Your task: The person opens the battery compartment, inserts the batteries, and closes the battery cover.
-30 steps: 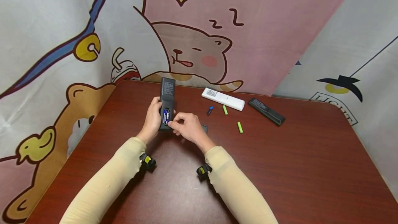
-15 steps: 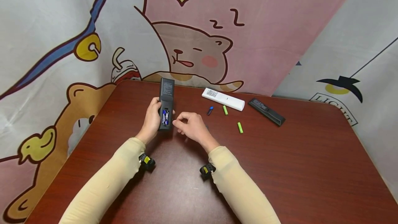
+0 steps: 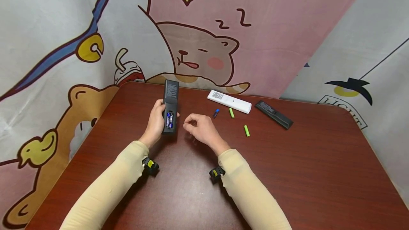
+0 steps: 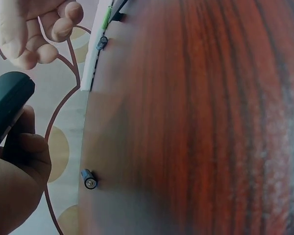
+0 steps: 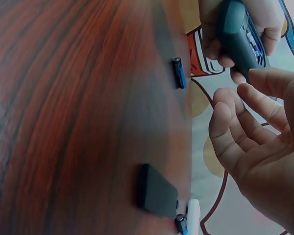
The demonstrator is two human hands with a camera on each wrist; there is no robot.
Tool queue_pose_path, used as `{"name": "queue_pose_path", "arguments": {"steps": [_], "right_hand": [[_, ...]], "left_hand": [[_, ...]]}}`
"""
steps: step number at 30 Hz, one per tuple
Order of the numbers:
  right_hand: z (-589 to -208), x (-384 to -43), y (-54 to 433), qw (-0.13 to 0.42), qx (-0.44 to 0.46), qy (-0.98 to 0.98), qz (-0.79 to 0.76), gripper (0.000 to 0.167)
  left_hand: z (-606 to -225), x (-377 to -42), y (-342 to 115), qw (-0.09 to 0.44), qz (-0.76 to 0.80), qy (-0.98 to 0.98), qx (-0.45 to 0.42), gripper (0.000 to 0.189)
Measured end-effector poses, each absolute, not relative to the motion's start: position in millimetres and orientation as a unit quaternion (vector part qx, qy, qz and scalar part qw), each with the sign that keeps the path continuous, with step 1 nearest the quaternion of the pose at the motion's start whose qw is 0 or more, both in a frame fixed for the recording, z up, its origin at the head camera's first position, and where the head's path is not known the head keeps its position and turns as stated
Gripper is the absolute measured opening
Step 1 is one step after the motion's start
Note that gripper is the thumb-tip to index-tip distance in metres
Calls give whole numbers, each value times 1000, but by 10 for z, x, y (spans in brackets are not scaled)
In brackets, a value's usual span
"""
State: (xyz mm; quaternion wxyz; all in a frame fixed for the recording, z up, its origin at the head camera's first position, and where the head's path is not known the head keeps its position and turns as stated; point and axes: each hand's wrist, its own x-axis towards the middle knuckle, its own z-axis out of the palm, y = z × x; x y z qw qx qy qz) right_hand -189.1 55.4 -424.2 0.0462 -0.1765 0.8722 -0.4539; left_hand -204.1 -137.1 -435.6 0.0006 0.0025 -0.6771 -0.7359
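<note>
My left hand (image 3: 155,120) grips a black remote control (image 3: 171,97) by its sides, held up off the table with its back towards me. Its battery compartment is uncovered, and blue batteries (image 3: 169,120) lie side by side in it. My right hand (image 3: 203,129) hovers just right of the remote, fingers loosely bent and holding nothing. In the right wrist view its thumb and index fingertip are close together with nothing visible between them. A black battery cover (image 5: 156,193) lies on the table there, hidden behind the right hand in the head view.
A white remote (image 3: 229,102) and another black remote (image 3: 274,114) lie at the back. Near them are a blue-and-black battery (image 3: 216,113) and two green batteries (image 3: 231,113), (image 3: 246,131). One more blue battery (image 5: 179,73) lies on the table in the right wrist view. A printed curtain hangs behind.
My right hand has drawn away from the battery compartment to the right, leaving the batteries fully visible. The left hand keeps holding the remote almost still.
</note>
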Motion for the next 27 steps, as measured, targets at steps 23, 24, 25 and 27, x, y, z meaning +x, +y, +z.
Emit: {"name": "queue_pose_path", "arguments": {"steps": [23, 24, 25, 27], "right_hand": [[-4378, -1964, 854, -2, -161, 921, -353, 4], [-4392, -1967, 865, -5, -159, 924, -349, 5], [-4404, -1969, 876, -6, -157, 925, -346, 6], [-4425, -1972, 899, -7, -151, 927, -343, 6]], "left_hand": [[-4376, -2065, -1371, -1, -727, -686, -8, 32], [-4376, -2065, -1373, 0, -727, -686, -7, 32], [-4375, -2064, -1374, -1, -729, -685, -6, 32], [-4372, -2061, -1374, -2, -729, -685, -2, 32]]}}
